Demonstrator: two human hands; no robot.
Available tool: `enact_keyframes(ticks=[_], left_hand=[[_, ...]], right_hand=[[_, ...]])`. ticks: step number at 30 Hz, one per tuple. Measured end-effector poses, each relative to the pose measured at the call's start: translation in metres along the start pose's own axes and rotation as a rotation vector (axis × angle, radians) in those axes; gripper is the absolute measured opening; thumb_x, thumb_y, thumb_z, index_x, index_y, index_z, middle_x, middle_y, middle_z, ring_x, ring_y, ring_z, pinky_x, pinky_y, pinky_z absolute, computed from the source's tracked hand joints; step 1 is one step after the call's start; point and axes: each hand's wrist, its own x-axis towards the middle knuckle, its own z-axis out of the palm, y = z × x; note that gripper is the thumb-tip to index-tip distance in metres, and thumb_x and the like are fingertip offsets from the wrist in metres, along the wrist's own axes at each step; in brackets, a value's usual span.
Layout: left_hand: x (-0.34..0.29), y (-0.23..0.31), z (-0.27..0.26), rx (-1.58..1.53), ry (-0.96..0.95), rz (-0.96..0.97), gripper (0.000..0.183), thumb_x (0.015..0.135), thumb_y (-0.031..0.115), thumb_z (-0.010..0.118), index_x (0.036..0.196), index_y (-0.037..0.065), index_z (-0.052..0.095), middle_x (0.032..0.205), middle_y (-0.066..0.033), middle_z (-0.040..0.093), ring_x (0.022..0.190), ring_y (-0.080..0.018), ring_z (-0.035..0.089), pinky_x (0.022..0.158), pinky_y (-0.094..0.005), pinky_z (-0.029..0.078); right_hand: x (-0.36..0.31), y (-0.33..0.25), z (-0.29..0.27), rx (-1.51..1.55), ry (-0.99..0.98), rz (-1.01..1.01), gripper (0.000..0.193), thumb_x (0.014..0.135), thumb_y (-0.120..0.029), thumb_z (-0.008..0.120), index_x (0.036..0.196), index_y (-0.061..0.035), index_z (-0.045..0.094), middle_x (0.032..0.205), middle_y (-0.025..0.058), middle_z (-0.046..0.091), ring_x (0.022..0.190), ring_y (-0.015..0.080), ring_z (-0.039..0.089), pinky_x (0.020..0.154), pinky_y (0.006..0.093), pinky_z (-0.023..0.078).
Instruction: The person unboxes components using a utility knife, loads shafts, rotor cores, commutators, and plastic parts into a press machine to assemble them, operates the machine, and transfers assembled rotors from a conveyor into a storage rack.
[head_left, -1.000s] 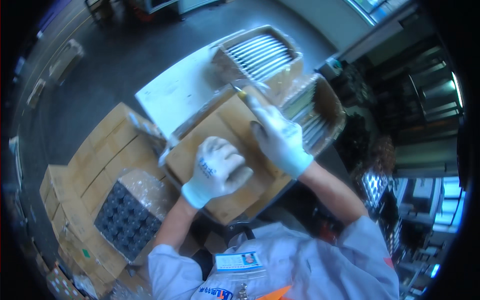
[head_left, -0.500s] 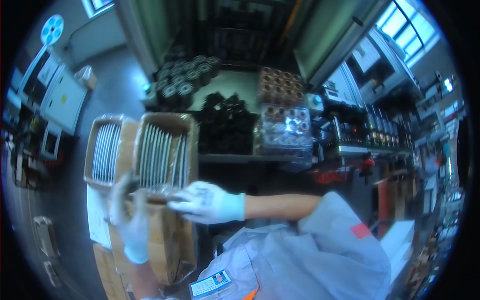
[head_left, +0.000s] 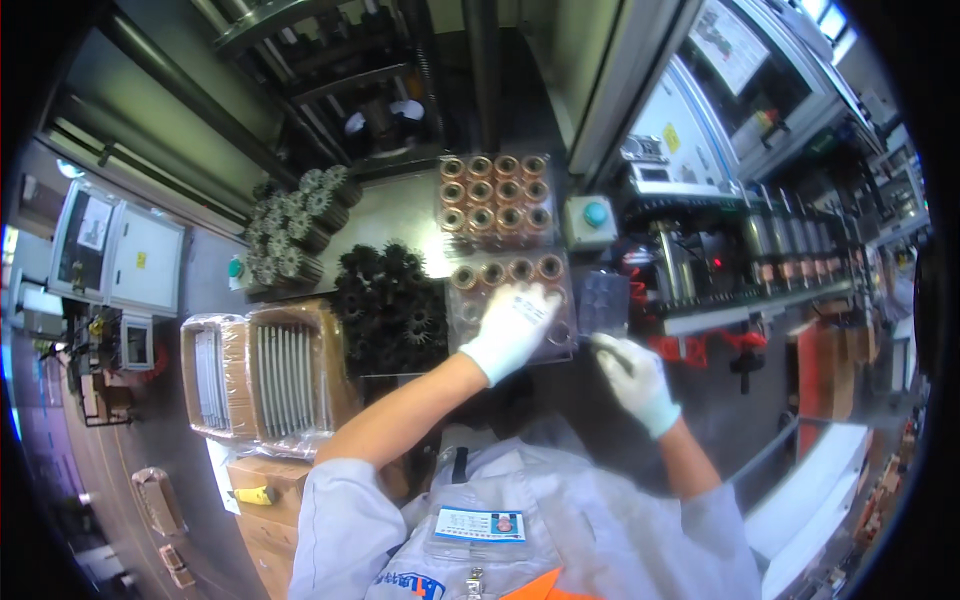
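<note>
My left hand (head_left: 515, 328), in a white glove, reaches over a clear plastic tray (head_left: 462, 335) of copper-coloured rings (head_left: 521, 269). Its fingers curl down among the rings, and what lies under the fingertips is hidden. To the right of that tray, my gloved right hand (head_left: 636, 384) is closed round a slim dark piece (head_left: 613, 351), just below an upright-looking clear tray (head_left: 604, 300). Behind the first tray stands another one with several rows of copper-coloured rings (head_left: 482, 191).
Dark finned cores (head_left: 385, 305) and grey finned cores (head_left: 300, 215) stand in groups on the metal worktop (head_left: 400, 210). Cartons of metal rods (head_left: 285, 380) sit at the left, above a yellow cutter (head_left: 255, 495). A box with a green button (head_left: 595, 214) adjoins the trays.
Both hands have left the rod cartons at the left and moved right to the trays. The left hand is now among the rings; the view has shifted right.
</note>
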Motion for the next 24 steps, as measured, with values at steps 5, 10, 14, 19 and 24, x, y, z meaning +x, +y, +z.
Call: enact_keyframes(ticks=[5,10,14,19,24], left_hand=[[0.024,-0.016,-0.002,-0.163,-0.078,0.036,0.020,0.085,0.023,0.066,0.094,0.006,0.065,0.098,-0.0186,0.059,0.090,-0.0369,0.062,0.075,-0.0489,0.049],[0.010,-0.046,-0.073,-0.599,0.021,-0.186,0.027,0.087,0.025,0.074,0.099,0.003,0.065,0.101,-0.0170,0.058,0.097,-0.0346,0.062,0.081,-0.0439,0.052],[-0.046,-0.119,-0.130,-1.441,0.055,-0.518,0.031,0.096,0.024,0.071,0.113,-0.001,0.066,0.119,-0.0126,0.068,0.110,-0.0203,0.066,0.094,-0.0338,0.055],[-0.133,-0.185,-0.147,-1.402,0.346,-0.792,0.036,0.095,0.017,0.072,0.117,-0.009,0.063,0.109,-0.0155,0.071,0.100,-0.0215,0.070,0.092,-0.0367,0.059],[-0.172,-0.207,-0.144,-1.417,0.555,-0.908,0.030,0.094,0.006,0.072,0.118,-0.010,0.064,0.106,-0.0127,0.071,0.094,-0.0183,0.070,0.086,-0.0291,0.058]], right_hand=[[0.040,-0.005,-0.004,0.124,0.066,0.041,0.024,0.094,0.000,0.061,0.116,0.0032,0.069,0.096,0.0149,0.073,0.088,0.0219,0.072,0.079,0.0315,0.054],[0.133,-0.042,0.020,0.096,0.090,-0.126,0.027,0.095,-0.004,0.062,0.121,0.0030,0.067,0.106,0.0173,0.073,0.096,0.0230,0.071,0.086,0.0330,0.054],[0.239,-0.066,0.088,0.080,-0.151,-0.202,0.060,0.092,-0.024,0.070,0.144,-0.0005,0.050,0.138,0.0221,0.058,0.127,0.0310,0.057,0.108,0.0402,0.043],[0.392,-0.092,0.195,0.106,-0.020,-0.020,0.096,0.081,-0.035,0.079,0.154,0.0030,0.030,0.146,0.0267,0.048,0.135,0.0381,0.048,0.112,0.0394,0.040],[0.463,-0.082,0.255,0.227,0.168,-0.030,0.049,0.080,-0.019,0.078,0.120,0.0006,0.056,0.094,0.0121,0.072,0.078,0.0220,0.069,0.069,0.0328,0.057]])
